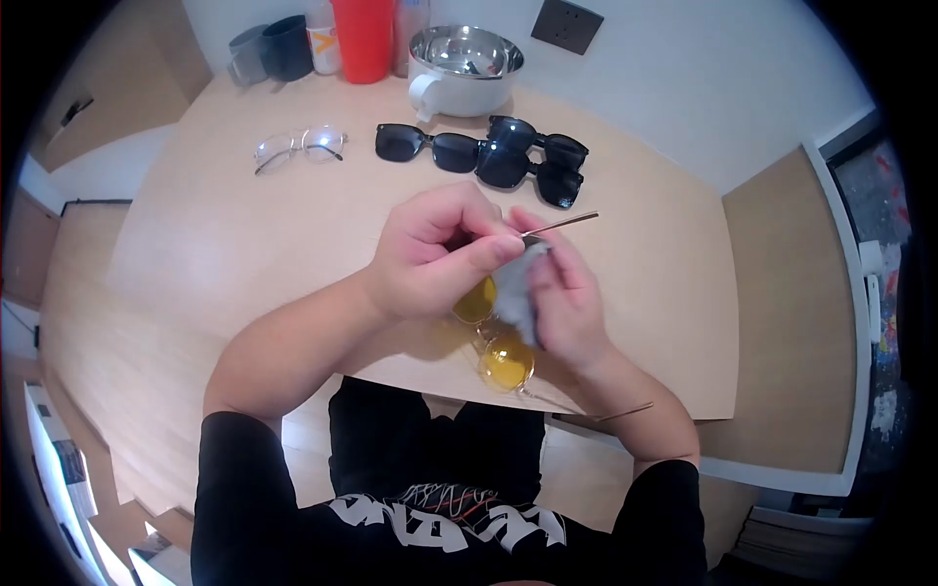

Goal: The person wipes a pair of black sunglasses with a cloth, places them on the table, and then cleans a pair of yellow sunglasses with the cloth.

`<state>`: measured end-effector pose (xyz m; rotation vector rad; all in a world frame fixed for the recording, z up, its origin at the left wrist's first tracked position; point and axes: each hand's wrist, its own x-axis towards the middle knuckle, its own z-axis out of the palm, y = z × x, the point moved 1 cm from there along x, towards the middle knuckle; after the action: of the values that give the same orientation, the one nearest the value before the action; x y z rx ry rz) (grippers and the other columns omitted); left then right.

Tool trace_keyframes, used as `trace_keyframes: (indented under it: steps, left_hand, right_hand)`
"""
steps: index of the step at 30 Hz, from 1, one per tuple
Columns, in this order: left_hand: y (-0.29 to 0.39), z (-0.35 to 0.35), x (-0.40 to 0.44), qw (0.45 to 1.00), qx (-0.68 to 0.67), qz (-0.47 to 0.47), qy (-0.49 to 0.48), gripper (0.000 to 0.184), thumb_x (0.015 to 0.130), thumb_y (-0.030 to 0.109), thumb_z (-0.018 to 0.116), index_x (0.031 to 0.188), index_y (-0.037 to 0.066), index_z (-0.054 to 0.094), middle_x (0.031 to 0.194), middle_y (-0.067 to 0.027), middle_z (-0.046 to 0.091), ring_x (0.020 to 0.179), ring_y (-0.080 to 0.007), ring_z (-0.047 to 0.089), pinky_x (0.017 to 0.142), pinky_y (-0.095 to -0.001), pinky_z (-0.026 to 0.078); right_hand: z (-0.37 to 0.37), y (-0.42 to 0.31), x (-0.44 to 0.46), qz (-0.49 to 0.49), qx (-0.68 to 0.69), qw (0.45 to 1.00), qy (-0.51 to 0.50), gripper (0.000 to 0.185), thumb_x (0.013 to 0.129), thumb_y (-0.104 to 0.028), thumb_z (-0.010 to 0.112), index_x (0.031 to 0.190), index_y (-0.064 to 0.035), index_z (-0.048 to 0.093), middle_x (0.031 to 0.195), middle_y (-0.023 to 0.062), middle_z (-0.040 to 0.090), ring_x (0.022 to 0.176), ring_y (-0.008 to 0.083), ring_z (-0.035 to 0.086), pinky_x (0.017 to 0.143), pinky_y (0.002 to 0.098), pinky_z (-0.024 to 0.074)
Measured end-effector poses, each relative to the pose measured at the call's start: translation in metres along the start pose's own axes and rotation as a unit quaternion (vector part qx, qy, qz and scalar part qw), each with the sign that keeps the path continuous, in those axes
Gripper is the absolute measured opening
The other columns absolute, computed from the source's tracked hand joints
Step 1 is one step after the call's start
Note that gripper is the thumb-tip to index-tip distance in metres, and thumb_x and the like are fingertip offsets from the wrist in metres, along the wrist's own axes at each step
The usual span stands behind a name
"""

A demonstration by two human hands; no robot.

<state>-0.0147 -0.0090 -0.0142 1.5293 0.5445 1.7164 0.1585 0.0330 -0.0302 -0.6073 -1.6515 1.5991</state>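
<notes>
My left hand [435, 252] is closed, thumb and forefinger pinching one thin metal temple of the yellow-lensed glasses [507, 363]. The temple's tip sticks out to the right past my fingers. Below my hands hang the two round lenses, and the other temple reaches right, across my right forearm. A grey cloth [518, 298] is in my right hand [570, 305], whose fingers curl beside the left fingertips. The cloth lies against the glasses near the hinge end, though exactly where it touches is hidden.
Clear-lensed glasses [300, 146] lie at the back left. Black sunglasses [427, 146] and two more overlapping pairs [532, 161] lie beyond my hands. Along the wall stand dark mugs [285, 49], a red cup [364, 39] and a white-handled steel bowl [464, 73].
</notes>
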Motion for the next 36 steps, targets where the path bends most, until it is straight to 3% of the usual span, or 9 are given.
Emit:
trace_keyframes:
  steps: [2, 5, 11, 14, 20, 23, 28, 36]
  left_hand:
    - [0.002, 0.007, -0.002, 1.0, -0.017, -0.016, 0.021, 0.007, 0.087, 0.002, 0.064, 0.085, 0.002, 0.057, 0.08, -0.0025, 0.058, 0.072, -0.0067, 0.055, 0.064, -0.022, 0.045]
    - [-0.002, 0.013, -0.006, 0.999, -0.018, -0.028, 0.007, 0.007, 0.087, 0.001, 0.063, 0.084, 0.001, 0.057, 0.078, -0.0029, 0.059, 0.07, -0.0067, 0.055, 0.062, -0.0223, 0.045]
    - [-0.003, 0.017, -0.006, 1.0, 0.004, -0.02, 0.003, 0.008, 0.086, 0.001, 0.063, 0.083, 0.001, 0.056, 0.076, -0.0032, 0.059, 0.067, -0.0069, 0.055, 0.06, -0.0223, 0.045]
    - [-0.003, 0.017, -0.007, 1.0, -0.005, -0.03, 0.003, 0.008, 0.087, 0.001, 0.063, 0.083, 0.001, 0.056, 0.076, -0.0031, 0.059, 0.067, -0.0068, 0.054, 0.06, -0.0223, 0.045]
    - [-0.002, 0.02, -0.009, 0.998, -0.034, -0.051, -0.006, 0.009, 0.088, 0.002, 0.062, 0.084, 0.002, 0.054, 0.077, -0.0023, 0.059, 0.069, -0.0061, 0.054, 0.061, -0.0226, 0.045]
    - [-0.001, 0.022, -0.008, 0.999, -0.028, -0.04, -0.022, 0.009, 0.089, 0.002, 0.061, 0.084, 0.002, 0.054, 0.077, -0.0022, 0.059, 0.069, -0.0062, 0.054, 0.061, -0.0227, 0.045]
    - [0.004, 0.02, -0.009, 0.992, -0.086, -0.087, -0.02, 0.007, 0.089, 0.001, 0.06, 0.085, 0.002, 0.054, 0.078, -0.0035, 0.059, 0.071, -0.008, 0.055, 0.064, -0.0229, 0.045]
    - [0.008, 0.022, -0.008, 0.989, -0.125, -0.075, -0.007, 0.008, 0.089, -0.001, 0.059, 0.085, 0.002, 0.053, 0.079, -0.0041, 0.058, 0.071, -0.0086, 0.054, 0.066, -0.0231, 0.045]
  right_hand:
    - [0.018, -0.012, -0.007, 0.109, 0.014, 0.992, -0.063, 0.045, 0.09, -0.006, 0.059, 0.131, -0.001, 0.041, 0.123, 0.0101, 0.053, 0.107, 0.0167, 0.058, 0.091, 0.0303, 0.0473]
    - [0.022, 0.001, -0.004, 0.134, 0.021, 0.985, -0.102, 0.051, 0.083, 0.0, 0.066, 0.128, -0.0012, 0.04, 0.116, 0.0094, 0.055, 0.106, 0.0162, 0.058, 0.09, 0.0299, 0.0476]
    - [0.02, 0.005, -0.001, 0.201, 0.047, 0.973, -0.106, 0.042, 0.086, -0.004, 0.064, 0.123, -0.002, 0.043, 0.113, 0.0096, 0.057, 0.108, 0.0152, 0.056, 0.091, 0.0296, 0.047]
    - [0.021, 0.009, -0.001, 0.168, 0.065, 0.978, -0.105, 0.042, 0.084, -0.004, 0.065, 0.121, -0.002, 0.045, 0.116, 0.0106, 0.056, 0.11, 0.0158, 0.054, 0.092, 0.03, 0.0461]
    - [0.023, -0.02, -0.002, 0.223, 0.03, 0.955, -0.191, 0.05, 0.077, -0.001, 0.069, 0.122, -0.0018, 0.047, 0.12, 0.0107, 0.054, 0.112, 0.0184, 0.053, 0.095, 0.0309, 0.0442]
    - [0.02, -0.011, -0.001, 0.11, -0.029, 0.971, -0.211, 0.049, 0.081, -0.002, 0.066, 0.125, -0.0024, 0.045, 0.121, 0.0105, 0.054, 0.113, 0.0182, 0.053, 0.095, 0.0312, 0.0437]
    - [0.024, -0.002, -0.006, 0.2, 0.057, 0.964, -0.165, 0.033, 0.094, -0.011, 0.054, 0.125, -0.0023, 0.046, 0.12, 0.0095, 0.055, 0.112, 0.0167, 0.053, 0.095, 0.0313, 0.0435]
    - [0.023, 0.016, -0.011, 0.158, 0.095, 0.978, -0.1, 0.028, 0.098, -0.018, 0.049, 0.123, -0.0038, 0.047, 0.118, 0.0087, 0.055, 0.108, 0.0139, 0.053, 0.092, 0.0297, 0.0454]
